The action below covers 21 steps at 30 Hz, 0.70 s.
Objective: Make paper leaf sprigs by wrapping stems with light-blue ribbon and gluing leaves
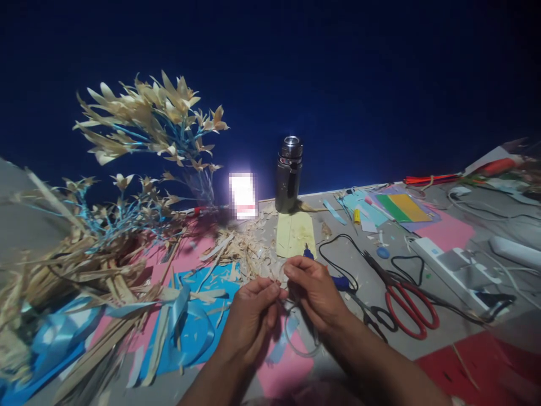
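A thin pale strand (304,356), wire or cord, is at the lower centre of the frame, its loop hanging beneath the fingertips above pink paper (287,375). The left hand (256,304) and the right hand (310,285) are almost touching, each with thumb and fingers brought together in a fine pinch on the strand; the exact contact is partly covered by the fingers. The strand looks very light, springy enough to keep a round curve yet easily bent, and possibly a little slippery. It is best taken between thumb and forefinger close to its end, with the loop left slack; a hard pull could kink it.

Just above the right hand is a blue-handled tool (309,255) with a pointed tip, beside a yellow-green sheet (289,239). A dark metal flask (288,180) stands behind that sheet. Left of centre, pale shavings (243,248) litter the worktop (338,223) near a blue sheet (226,316). Right of centre lie red-handled scissors (431,314), then a white power strip (437,268). Dried flowers (169,146) on blue stems fill the upper left.
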Motion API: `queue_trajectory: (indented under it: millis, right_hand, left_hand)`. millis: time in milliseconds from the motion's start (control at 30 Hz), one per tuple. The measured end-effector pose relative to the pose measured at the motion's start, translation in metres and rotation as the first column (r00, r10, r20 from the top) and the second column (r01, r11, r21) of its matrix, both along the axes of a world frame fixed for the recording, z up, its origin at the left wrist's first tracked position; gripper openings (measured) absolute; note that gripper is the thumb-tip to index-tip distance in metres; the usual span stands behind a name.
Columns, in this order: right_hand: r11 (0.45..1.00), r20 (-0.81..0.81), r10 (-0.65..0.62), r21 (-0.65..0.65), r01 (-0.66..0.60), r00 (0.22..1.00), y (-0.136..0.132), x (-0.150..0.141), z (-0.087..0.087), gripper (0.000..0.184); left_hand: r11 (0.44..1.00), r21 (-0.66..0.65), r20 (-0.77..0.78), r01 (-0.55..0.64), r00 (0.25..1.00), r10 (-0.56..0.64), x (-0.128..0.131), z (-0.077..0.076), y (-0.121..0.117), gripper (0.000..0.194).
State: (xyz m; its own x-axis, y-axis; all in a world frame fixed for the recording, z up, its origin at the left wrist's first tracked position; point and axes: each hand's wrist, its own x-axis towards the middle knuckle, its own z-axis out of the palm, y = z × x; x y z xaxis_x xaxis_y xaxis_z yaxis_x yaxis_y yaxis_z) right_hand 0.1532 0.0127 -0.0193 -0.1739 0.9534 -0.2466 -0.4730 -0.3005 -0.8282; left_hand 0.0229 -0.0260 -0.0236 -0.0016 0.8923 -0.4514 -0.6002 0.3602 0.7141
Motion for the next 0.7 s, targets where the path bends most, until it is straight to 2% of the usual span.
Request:
queue_trajectory:
  millis: [100,367,700]
  right_hand:
    - [0.999,-0.044,-0.017,-0.051,0.015,0.999,-0.002,-0.006,-0.002,0.036]
    - [0.992,0.071,-0.103,0.081,0.097,0.992,-0.003,-0.007,-0.005,0.031]
    - [0.992,0.11,-0.055,0.123,0.041,0.992,-0.006,-0.008,-0.012,0.021]
  left_hand:
    - [1.0,-0.025,-0.012,0.018,1.0,-0.019,0.002,0.002,0.0,0.04]
    - [0.999,-0.043,-0.035,0.024,0.999,-0.026,0.001,0.0,0.001,0.041]
    - [1.0,-0.003,-0.097,0.001,0.995,-0.001,0.003,0.0,-0.002,0.032]
